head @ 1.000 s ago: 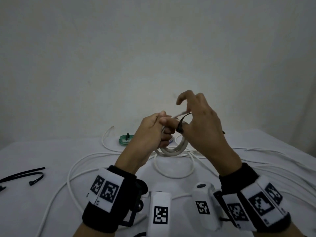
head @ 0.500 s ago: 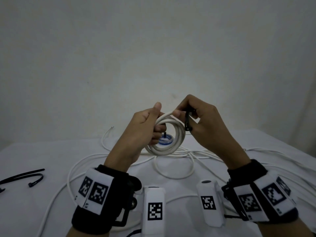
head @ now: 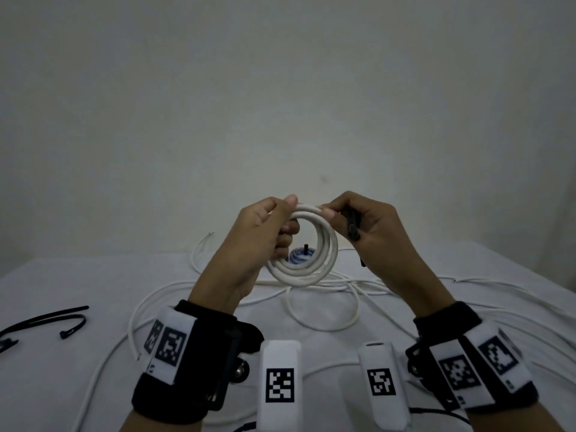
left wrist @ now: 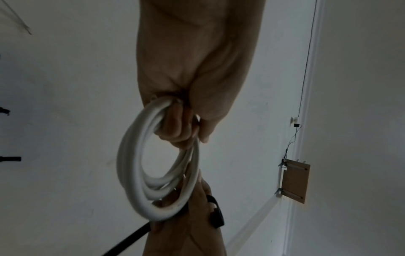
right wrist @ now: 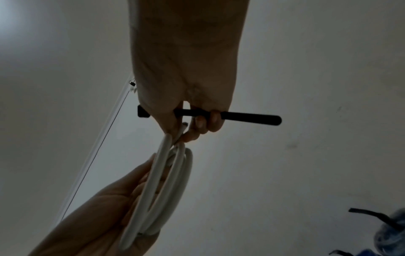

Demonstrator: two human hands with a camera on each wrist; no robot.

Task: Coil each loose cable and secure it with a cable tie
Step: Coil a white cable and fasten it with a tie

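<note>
A white cable coil (head: 314, 263) of about three turns is held upright in the air above the table. My left hand (head: 265, 235) grips its left side, fingers curled through the ring (left wrist: 179, 128). My right hand (head: 367, 226) pinches the coil's top and the cable's end with thumb and forefinger (right wrist: 184, 133). The same hand's curled fingers hold a black cable tie (right wrist: 241, 118), (head: 352, 226). The coil (right wrist: 166, 187) shows edge-on in the right wrist view, and as a ring (left wrist: 136, 173) in the left wrist view.
Loose white cables (head: 324, 310) lie in loops across the white table (head: 62, 369). Spare black cable ties (head: 46, 322) lie at the left. A small blue coil with a black tie (head: 299, 255) sits behind the held coil. A wall rises behind.
Both hands lifted the coil and turned it from tilted flat to upright, facing me. The right hand shifted from beside the left fingers to the coil's top, tie still held.
</note>
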